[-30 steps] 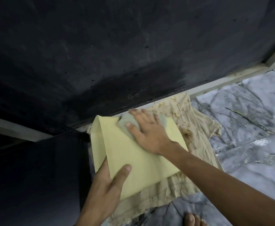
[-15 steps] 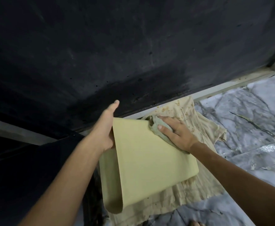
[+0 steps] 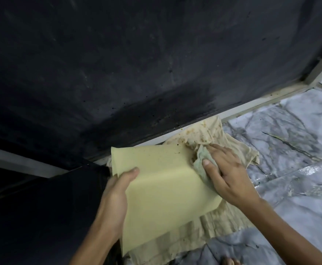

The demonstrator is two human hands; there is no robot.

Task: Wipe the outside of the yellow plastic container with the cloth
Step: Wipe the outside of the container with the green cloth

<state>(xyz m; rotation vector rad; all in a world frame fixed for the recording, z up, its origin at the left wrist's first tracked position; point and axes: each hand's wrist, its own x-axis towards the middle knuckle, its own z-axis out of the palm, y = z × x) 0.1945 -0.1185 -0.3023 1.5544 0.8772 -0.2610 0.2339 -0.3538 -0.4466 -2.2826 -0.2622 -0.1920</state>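
On the marble floor (image 3: pixel 290 131) by the dark wall, my left hand (image 3: pixel 116 196) clasps the yellow plastic container (image 3: pixel 162 190) while my right hand (image 3: pixel 227 173) presses the cloth (image 3: pixel 200 159) flat at its two-o'clock corner, specks remaining, wiping seemingly unfinished.

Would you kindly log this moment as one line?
left hand steadies yellow container | right hand presses cloth on right side | wiping underway

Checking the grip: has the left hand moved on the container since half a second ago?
Yes. The left hand dropped from the container's far edge, beside the dark wall, to its near left edge, thumb on top.
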